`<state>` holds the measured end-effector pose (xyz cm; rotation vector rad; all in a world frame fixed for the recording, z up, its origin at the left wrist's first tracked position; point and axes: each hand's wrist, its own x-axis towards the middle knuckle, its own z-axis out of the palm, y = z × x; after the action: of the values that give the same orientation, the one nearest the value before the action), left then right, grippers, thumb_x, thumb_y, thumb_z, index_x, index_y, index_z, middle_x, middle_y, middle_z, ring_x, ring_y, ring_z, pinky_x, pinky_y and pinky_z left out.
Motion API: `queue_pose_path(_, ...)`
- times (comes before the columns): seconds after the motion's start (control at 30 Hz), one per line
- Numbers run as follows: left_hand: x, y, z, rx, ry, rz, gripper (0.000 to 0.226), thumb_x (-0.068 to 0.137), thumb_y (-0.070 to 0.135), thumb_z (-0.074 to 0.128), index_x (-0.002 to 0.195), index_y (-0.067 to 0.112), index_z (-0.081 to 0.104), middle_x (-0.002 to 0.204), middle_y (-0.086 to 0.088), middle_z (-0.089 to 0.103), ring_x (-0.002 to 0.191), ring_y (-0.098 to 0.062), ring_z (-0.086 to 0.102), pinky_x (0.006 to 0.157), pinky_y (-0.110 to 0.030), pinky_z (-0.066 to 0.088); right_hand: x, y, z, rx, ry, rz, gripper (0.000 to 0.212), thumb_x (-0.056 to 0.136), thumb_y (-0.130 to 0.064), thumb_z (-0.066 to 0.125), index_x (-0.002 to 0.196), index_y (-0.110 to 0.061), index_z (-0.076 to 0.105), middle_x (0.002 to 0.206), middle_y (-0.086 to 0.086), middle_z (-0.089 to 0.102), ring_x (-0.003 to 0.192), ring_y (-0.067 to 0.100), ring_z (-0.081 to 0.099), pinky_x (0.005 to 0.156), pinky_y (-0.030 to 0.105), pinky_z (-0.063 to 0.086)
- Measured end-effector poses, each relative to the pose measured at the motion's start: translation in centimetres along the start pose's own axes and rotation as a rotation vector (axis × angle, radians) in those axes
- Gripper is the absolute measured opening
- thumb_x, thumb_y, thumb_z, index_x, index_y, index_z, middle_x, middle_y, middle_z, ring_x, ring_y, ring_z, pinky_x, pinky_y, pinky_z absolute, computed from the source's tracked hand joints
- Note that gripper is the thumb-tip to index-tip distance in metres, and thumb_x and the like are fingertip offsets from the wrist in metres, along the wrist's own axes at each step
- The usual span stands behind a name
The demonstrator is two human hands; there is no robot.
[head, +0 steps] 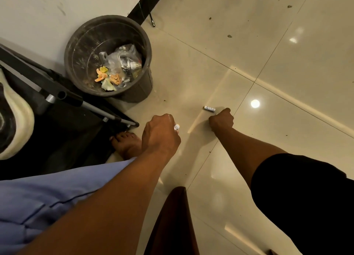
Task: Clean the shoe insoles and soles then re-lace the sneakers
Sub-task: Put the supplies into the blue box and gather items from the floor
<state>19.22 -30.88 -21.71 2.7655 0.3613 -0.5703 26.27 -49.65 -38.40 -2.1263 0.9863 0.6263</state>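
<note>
My left hand (161, 134) is closed around a small white battery (176, 127), whose end sticks out between the fingers. My right hand (221, 119) is curled into a fist low over the tiled floor. A second white battery (209, 108) lies on the tile just beyond its knuckles, apart from the fingers. At the far left edge a dark sneaker (18, 118) with a thick cream sole rests on a black surface, out of reach of both hands. No insoles or laces are visible.
A dark round bin (145, 49) with plastic wrappers and orange scraps stands against the wall. A black-and-silver folding frame (63, 95) runs diagonally beside it. My bare foot (124, 141) is on the floor below it. A brown wooden edge (172, 216) juts up at the bottom.
</note>
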Motion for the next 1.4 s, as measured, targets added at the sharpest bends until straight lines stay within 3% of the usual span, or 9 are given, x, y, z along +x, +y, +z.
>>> queue_pose_path(0.23,0.2,-0.3,0.4,-0.055,-0.023,0.013,0.008,0.089,0.030,0.070,0.092,0.022,0.070,0.091,-0.004,0.070,0.088,-0.025,0.066,0.072,-0.032,0.054,0.4,1.4,0.4,0.068,-0.028,0.046,0.059,0.063,-0.025,0.071,0.115,-0.011,0.045,0.105,0.009,0.061,0.094,0.033,0.067,0.084,0.047,0.059)
queue_pose_path(0.4,0.4,-0.7,0.2,-0.207,-0.071,0.018,0.007,0.083,0.031,0.076,0.087,0.027,0.072,0.088,0.001,0.071,0.084,-0.020,0.066,0.077,-0.035,0.059,-3.3,0.1,-0.7,0.289,0.061,-0.041,0.043,0.071,-0.023,0.074,0.109,-0.018,0.055,0.096,0.002,0.065,0.086,0.023,0.061,0.078,0.036,0.053)
queue_pose_path(0.47,0.6,-0.7,-0.5,-0.224,-0.085,0.018,0.007,0.082,0.029,0.079,0.086,0.027,0.074,0.087,0.003,0.071,0.083,-0.019,0.067,0.076,-0.034,0.058,-4.7,-0.6,-1.4,0.367,0.028,-0.081,0.038,0.066,-0.026,0.074,0.100,-0.024,0.056,0.091,0.002,0.071,0.078,0.023,0.068,0.075,0.041,0.057)
queue_pose_path(0.57,0.9,-0.9,-2.7,-0.245,-0.073,0.012,0.008,0.079,0.027,0.080,0.083,0.030,0.074,0.085,0.004,0.073,0.082,-0.019,0.068,0.075,-0.032,0.058,-7.9,-2.8,-3.4,0.471,-0.093,-0.180,0.030,0.069,-0.017,0.073,0.095,-0.021,0.059,0.086,0.008,0.075,0.060,0.018,0.065,0.062,0.037,0.053)
queue_pose_path(0.7,0.4,-0.9,-7.2,-0.332,-0.024,0.028,0.005,0.079,0.028,0.082,0.080,0.028,0.076,0.080,0.002,0.075,0.077,-0.017,0.072,0.075,-0.035,0.061,-13.4,-7.4,-6.9,0.548,-0.270,-0.333,0.030,0.073,-0.006,0.069,0.101,-0.014,0.061,0.080,0.009,0.075,0.060,0.017,0.059,0.054,0.030,0.042)
queue_pose_path(0.93,-4.9,-0.5,-17.5,-0.508,0.161,0.147,0.015,0.084,0.031,0.080,0.099,0.026,0.081,0.092,0.010,0.077,0.085,-0.006,0.069,0.086,-0.034,0.059,-24.0,-15.6,-15.0,0.645,-0.407,-0.652,0.026,0.080,-0.005,0.067,0.104,-0.016,0.065,0.086,0.010,0.076,0.075,0.019,0.066,0.062,0.032,0.044)
queue_pose_path(1.07,-10.8,-1.1,-25.0,-0.576,0.289,0.258,0.011,0.084,0.029,0.081,0.095,0.030,0.080,0.085,0.017,0.075,0.079,0.001,0.070,0.075,-0.024,0.057,-31.6,-18.7,-18.8,0.684,-0.585,-0.812,0.025,0.087,-0.002,0.061,0.108,-0.016,0.063,0.087,0.010,0.070,0.080,0.025,0.070,0.064,0.034,0.053)
queue_pose_path(1.23,-19.6,-6.3,-31.8,-0.647,0.402,0.277,0.013,0.084,0.017,0.081,0.095,0.024,0.081,0.078,0.008,0.077,0.073,-0.007,0.073,0.071,-0.029,0.060,-42.3,-21.3,-20.0,0.708,-0.928,-0.933,0.032,0.090,0.011,0.055,0.112,-0.012,0.059,0.081,0.011,0.063,0.074,0.033,0.071,0.068,0.039,0.062)
queue_pose_path(1.4,-28.7,-15.0,-35.5,-0.543,0.516,0.146,0.011,0.079,0.024,0.084,0.086,0.032,0.080,0.084,0.017,0.076,0.071,-0.004,0.071,0.073,-0.026,0.054,-52.7,-22.5,-16.6,0.501,-1.119,-1.071,0.031,0.089,0.012,0.057,0.110,-0.011,0.059,0.084,0.017,0.066,0.073,0.033,0.069,0.066,0.036,0.060)
